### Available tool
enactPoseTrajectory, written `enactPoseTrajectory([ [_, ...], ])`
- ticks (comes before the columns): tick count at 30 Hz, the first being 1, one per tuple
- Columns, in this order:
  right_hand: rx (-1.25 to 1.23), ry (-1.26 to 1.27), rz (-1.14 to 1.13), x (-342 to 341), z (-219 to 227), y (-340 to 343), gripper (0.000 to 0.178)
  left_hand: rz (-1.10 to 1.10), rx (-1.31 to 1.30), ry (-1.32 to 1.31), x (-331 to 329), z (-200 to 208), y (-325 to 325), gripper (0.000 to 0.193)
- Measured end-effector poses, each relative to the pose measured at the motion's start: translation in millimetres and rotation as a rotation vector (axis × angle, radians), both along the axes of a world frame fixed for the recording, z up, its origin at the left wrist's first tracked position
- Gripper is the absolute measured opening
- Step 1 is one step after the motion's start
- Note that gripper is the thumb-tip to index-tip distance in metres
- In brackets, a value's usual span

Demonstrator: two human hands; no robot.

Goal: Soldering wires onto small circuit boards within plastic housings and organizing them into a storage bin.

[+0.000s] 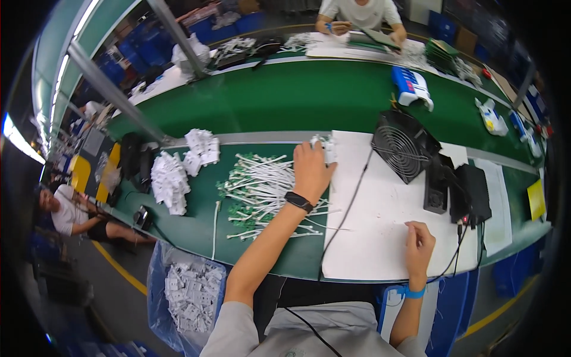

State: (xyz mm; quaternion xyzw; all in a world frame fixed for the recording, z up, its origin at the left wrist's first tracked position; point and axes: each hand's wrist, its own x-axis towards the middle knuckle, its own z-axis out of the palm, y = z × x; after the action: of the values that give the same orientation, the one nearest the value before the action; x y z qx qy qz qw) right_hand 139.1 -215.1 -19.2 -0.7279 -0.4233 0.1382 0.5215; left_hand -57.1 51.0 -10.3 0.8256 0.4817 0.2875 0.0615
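Observation:
My left hand, with a dark band on its wrist, reaches to the far edge of the white board. Its fingers are stretched out, the thumb apart, against a small heap of white parts. Beneath that forearm lies a pile of white cables with green ends. Low over the board's near right part is my right hand, a blue strap on its wrist. Its fingers are curled together; anything between them is too small or hidden to make out.
A black fan and black boxes with cords stand right. White parts are heaped left. Below, a lined blue bin holds more. Beyond the green belt, a person works. Another person sits far left.

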Motion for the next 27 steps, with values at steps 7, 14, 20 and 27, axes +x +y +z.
enactPoseTrajectory([
  [7,-0.029,-0.073,0.079,0,-2,-4,0.01,0.243,0.115,0.215,-127,58,27,0.066],
  [14,0.106,-0.154,0.503,-75,56,3,0.012,0.733,0.018,0.393,-326,93,-14,0.069],
  [20,0.189,-0.262,1.466,-205,106,29,0.024,0.464,-0.115,0.14,-405,35,10,0.092],
  [27,0.255,-0.156,0.912,-331,21,134,0.017,0.355,-0.099,-0.297,-424,2,34,0.073],
])
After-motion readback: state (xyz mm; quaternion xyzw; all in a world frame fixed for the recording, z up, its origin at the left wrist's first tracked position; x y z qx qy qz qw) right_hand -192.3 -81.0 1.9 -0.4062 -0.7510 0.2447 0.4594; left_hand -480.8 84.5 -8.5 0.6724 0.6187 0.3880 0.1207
